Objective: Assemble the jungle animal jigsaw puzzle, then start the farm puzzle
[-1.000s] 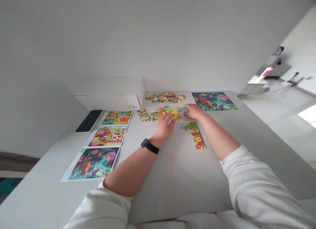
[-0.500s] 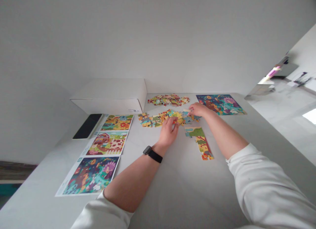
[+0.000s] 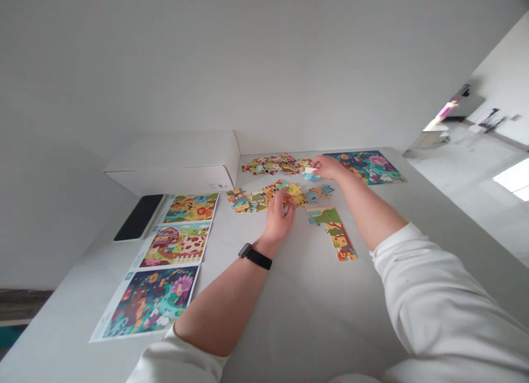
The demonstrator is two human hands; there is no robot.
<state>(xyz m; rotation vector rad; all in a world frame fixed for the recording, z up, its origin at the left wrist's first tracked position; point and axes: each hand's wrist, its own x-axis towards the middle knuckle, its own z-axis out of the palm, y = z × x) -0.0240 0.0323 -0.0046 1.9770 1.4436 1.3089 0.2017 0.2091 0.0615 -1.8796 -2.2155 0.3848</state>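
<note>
My right hand (image 3: 327, 168) pinches a pale blue and cream puzzle piece (image 3: 311, 174), held just above the table behind the middle pile. My left hand (image 3: 281, 216) lies with its fingers apart on that pile of mostly yellow, green and blue puzzle pieces (image 3: 258, 200); its fingertips touch the pieces. A black watch is on the left wrist. Below the right forearm side of the pile is a joined L-shaped puzzle section (image 3: 339, 234), with green at the top and a dark red edge down its right side.
Another heap of red and cream pieces (image 3: 273, 165) lies at the back, beside a white box (image 3: 177, 157). A finished-looking dark blue puzzle picture (image 3: 372, 167) sits at the back right. On the left are a printed picture sheet (image 3: 173, 245) and a black-screened phone (image 3: 139, 217).
My right hand has lifted the pale blue piece from the pile's right end and moved it slightly back and left. My left hand stays on the pile. The view has tilted slightly.
</note>
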